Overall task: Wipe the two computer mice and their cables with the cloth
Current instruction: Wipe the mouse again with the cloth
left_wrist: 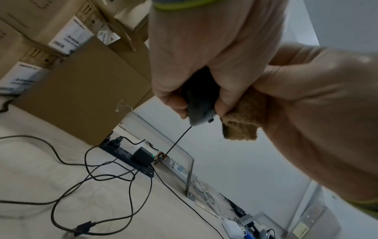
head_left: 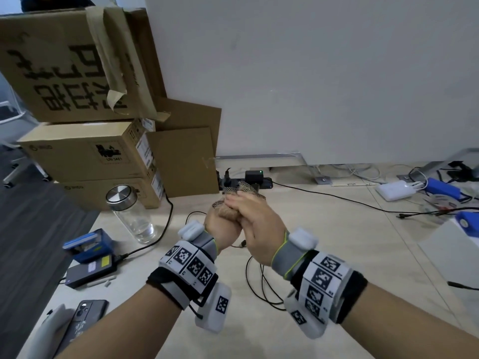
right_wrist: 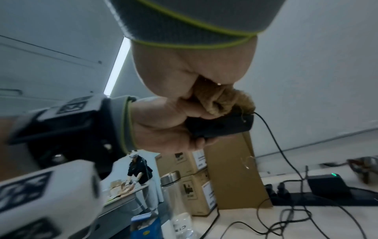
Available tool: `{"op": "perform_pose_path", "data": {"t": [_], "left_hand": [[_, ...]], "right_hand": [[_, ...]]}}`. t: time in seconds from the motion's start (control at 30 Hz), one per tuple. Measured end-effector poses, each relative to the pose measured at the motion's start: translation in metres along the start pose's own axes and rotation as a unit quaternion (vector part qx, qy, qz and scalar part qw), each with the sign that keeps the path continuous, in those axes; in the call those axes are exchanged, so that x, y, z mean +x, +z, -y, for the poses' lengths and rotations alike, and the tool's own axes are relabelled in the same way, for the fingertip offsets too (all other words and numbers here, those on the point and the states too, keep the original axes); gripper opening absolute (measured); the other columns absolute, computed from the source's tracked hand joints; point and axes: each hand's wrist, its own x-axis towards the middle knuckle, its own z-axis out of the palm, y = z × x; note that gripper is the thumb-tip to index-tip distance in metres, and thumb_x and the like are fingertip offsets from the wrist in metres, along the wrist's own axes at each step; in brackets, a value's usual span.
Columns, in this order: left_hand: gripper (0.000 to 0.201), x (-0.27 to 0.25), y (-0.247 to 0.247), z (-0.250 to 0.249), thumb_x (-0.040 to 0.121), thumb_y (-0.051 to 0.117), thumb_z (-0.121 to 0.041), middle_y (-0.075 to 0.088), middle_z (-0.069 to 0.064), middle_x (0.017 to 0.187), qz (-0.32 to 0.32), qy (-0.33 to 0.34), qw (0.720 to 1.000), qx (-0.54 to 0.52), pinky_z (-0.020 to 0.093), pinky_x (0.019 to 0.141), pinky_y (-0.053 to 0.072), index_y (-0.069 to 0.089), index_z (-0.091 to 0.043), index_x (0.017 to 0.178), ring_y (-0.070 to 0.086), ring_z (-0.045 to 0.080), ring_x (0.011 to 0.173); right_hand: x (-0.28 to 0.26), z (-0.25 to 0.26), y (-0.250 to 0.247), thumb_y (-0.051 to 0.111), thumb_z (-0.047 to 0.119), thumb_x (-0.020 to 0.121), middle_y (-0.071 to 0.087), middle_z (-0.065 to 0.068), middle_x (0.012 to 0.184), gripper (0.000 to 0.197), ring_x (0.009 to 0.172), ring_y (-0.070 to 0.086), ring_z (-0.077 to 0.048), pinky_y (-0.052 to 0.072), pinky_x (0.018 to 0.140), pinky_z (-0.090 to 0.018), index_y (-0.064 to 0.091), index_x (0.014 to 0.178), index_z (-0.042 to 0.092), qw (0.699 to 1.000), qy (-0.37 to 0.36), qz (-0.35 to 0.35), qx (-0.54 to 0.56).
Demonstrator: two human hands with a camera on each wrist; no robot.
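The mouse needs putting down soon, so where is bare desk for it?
Bare desk lies right of the hands, between the black cable and the near edge. Crowded: the left side around the glass jar and phone, and the far right corner.

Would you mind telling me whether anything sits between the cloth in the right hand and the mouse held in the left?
Nothing visible does: the cloth bunched in the right hand lies directly against the mouse gripped by the left hand.

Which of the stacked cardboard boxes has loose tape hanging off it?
The top box, with large black characters printed upside down. A strip of brown tape peels down its front. The two boxes beneath it show only small labels, no dangling tape.
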Motion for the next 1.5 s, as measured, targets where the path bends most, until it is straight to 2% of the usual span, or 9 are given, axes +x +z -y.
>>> {"op": "perform_pose_path", "data": {"t": [0.03, 0.23, 0.47, 0.67, 0.77, 0.93, 1.1, 1.27, 1.5], "left_hand": [[0.020, -0.003, -0.001, -0.005, 0.087, 0.053, 0.013, 0.066, 0.020, 0.106, 0.038, -0.059, 0.987, -0.144, 0.021, 0.073, 0.054, 0.061, -0.005, 0.088, 0.064, 0.011, 0.080], [0.027, 0.017, -0.015, -0.003, 0.079, 0.072, -0.011, 0.068, -0.009, 0.082, 0.061, 0.119, 0.989, -0.070, 0.005, 0.059, 0.039, 0.069, -0.018, 0.105, 0.059, -0.002, 0.069], [0.013, 0.015, -0.014, -0.011, 0.088, 0.060, -0.009, 0.063, -0.006, 0.084, 0.064, 0.099, 0.992, -0.040, 0.014, 0.058, 0.036, 0.065, -0.012, 0.099, 0.058, 0.010, 0.079], [0.025, 0.019, -0.011, -0.001, 0.083, 0.072, -0.021, 0.068, 0.000, 0.084, 0.082, 0.065, 0.986, -0.130, 0.023, 0.069, 0.052, 0.066, -0.022, 0.107, 0.061, 0.014, 0.074], [0.018, 0.021, -0.016, -0.004, 0.090, 0.065, -0.011, 0.062, 0.014, 0.099, 0.121, -0.057, 0.932, -0.337, 0.041, 0.085, 0.055, 0.061, -0.007, 0.107, 0.060, 0.027, 0.086], [0.020, 0.019, -0.019, -0.006, 0.093, 0.059, -0.013, 0.063, 0.020, 0.105, 0.150, -0.154, 0.817, -0.535, 0.032, 0.071, 0.061, 0.059, 0.002, 0.106, 0.066, 0.034, 0.086], [0.014, 0.015, -0.007, -0.015, 0.098, 0.051, -0.020, 0.067, 0.005, 0.071, 0.179, -0.121, 0.867, -0.450, 0.026, 0.053, 0.045, 0.061, -0.010, 0.099, 0.061, 0.015, 0.057], [0.021, 0.020, -0.009, -0.021, 0.098, 0.050, -0.023, 0.060, 0.013, 0.076, 0.124, -0.152, 0.864, -0.464, 0.028, 0.047, 0.044, 0.060, -0.004, 0.095, 0.053, 0.021, 0.059], [0.042, 0.027, -0.014, -0.020, 0.103, 0.034, -0.035, 0.063, 0.010, 0.072, 0.173, -0.124, 0.868, -0.449, 0.023, 0.046, 0.041, 0.062, -0.007, 0.088, 0.056, 0.016, 0.054]], "right_hand": [[0.002, -0.004, -0.001, 0.037, 0.013, 0.087, 0.063, -0.005, 0.126, 0.042, 0.126, 0.047, -0.018, 0.025, 0.111, -0.018, 0.064, 0.119, 0.009, 1.000, -0.023, 0.002, -0.010], [0.020, -0.030, -0.021, 0.043, 0.008, 0.089, 0.064, 0.018, 0.091, 0.035, 0.079, 0.056, 0.004, 0.053, 0.084, -0.038, 0.065, 0.116, 0.015, 0.986, 0.133, -0.083, 0.063], [0.005, -0.021, -0.007, 0.042, 0.009, 0.087, 0.059, 0.012, 0.127, 0.039, 0.127, 0.042, -0.012, 0.030, 0.110, -0.024, 0.065, 0.118, 0.017, 0.999, -0.007, -0.043, 0.003], [0.024, -0.045, -0.030, 0.045, 0.018, 0.090, 0.060, 0.005, 0.077, 0.022, 0.068, 0.060, -0.017, 0.052, 0.067, -0.033, 0.064, 0.088, 0.029, 0.951, 0.242, -0.151, 0.115], [0.028, -0.044, -0.041, 0.043, 0.011, 0.097, 0.055, -0.003, 0.063, 0.027, 0.045, 0.051, -0.005, 0.043, 0.046, -0.018, 0.059, 0.078, 0.022, 0.887, 0.343, -0.225, 0.211], [0.032, -0.040, -0.039, 0.054, 0.012, 0.095, 0.066, 0.003, 0.077, 0.022, 0.072, 0.059, -0.014, 0.052, 0.079, -0.035, 0.067, 0.081, 0.024, 0.826, 0.388, -0.262, 0.314], [0.031, -0.026, -0.032, 0.055, 0.023, 0.093, 0.058, 0.002, 0.063, 0.024, 0.057, 0.052, -0.012, 0.047, 0.058, -0.028, 0.066, 0.072, 0.022, 0.892, 0.307, -0.212, 0.255], [0.018, -0.018, -0.024, 0.042, 0.029, 0.095, 0.044, 0.002, 0.107, 0.037, 0.099, 0.049, -0.008, 0.043, 0.093, -0.026, 0.060, 0.125, 0.016, 0.950, 0.246, -0.099, 0.166], [0.008, -0.015, -0.023, 0.066, 0.014, 0.075, 0.062, 0.002, 0.100, 0.033, 0.088, 0.059, -0.005, 0.049, 0.076, -0.019, 0.067, 0.104, 0.028, 0.981, 0.109, -0.103, 0.126]]}}
